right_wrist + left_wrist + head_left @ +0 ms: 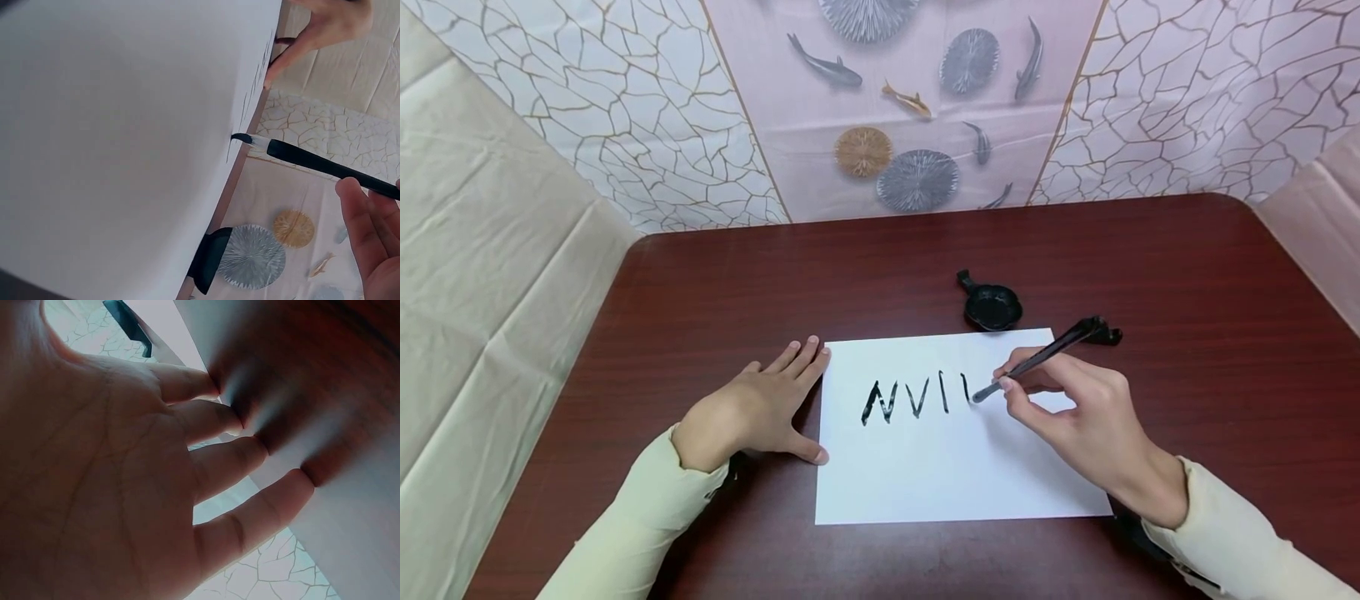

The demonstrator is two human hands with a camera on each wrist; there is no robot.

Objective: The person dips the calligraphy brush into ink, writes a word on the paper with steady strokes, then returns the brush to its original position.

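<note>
My right hand [1093, 417] pinches a black-handled ink brush [1041, 357] between thumb and fingers. In the right wrist view, the brush's dark bristles [240, 137] bend against the white sheet of paper [925, 479]. Black ink strokes [917, 398] run in a row across the sheet's upper half, and the bristles are at the rightmost stroke. My left hand [752, 412] rests with spread fingers at the paper's left side, its thumb tip at the edge. The left wrist view shows its fingertips [303, 478] pressing down.
A small black ink dish [992, 307] with a short handle stands just beyond the paper's top edge. Another small black object [1108, 336] lies behind the brush's end. Patterned cloth [917, 108] hangs past the far edge of the dark red-brown table [737, 283].
</note>
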